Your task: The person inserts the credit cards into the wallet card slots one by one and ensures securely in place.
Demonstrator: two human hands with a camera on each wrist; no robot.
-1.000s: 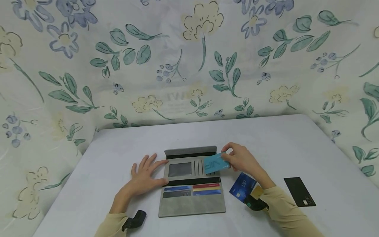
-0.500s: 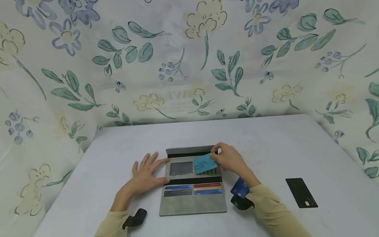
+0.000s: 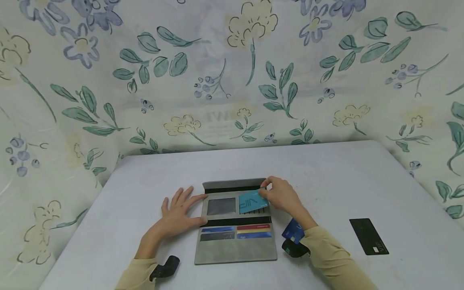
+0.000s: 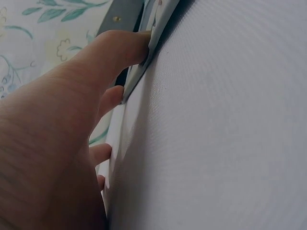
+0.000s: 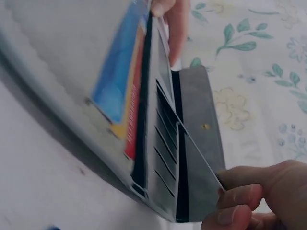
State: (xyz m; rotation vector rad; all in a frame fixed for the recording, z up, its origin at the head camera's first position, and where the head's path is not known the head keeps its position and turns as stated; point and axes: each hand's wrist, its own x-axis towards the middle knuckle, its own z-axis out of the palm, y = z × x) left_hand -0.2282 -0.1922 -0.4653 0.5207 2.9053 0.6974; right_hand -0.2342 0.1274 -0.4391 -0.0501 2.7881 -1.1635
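A grey wallet (image 3: 235,251) lies unfolded on the white table, with several cards in its near pockets. My right hand (image 3: 284,197) pinches the top right corner of a teal VIP card (image 3: 250,202) between thumb and fingers. In the right wrist view the card appears edge-on as a thin line, its far end right at the uppermost of the wallet's slots (image 5: 164,139). My left hand (image 3: 177,217) lies with fingers spread at the wallet's left side. Its thumb (image 4: 124,50) and index finger rest on the wallet's edge, the other fingers on the table.
A black VIP card (image 3: 369,237) lies at the right of the table. Beside the wallet, a blue card (image 3: 293,230) is partly hidden by my right forearm and the black wrist camera (image 3: 295,248). A floral cloth (image 3: 232,80) hangs behind the table (image 3: 326,169).
My right hand has carried the teal card left over the wallet's upper right slots, then turned it nearly level with them. The left hand stays in place on the wallet's edge.
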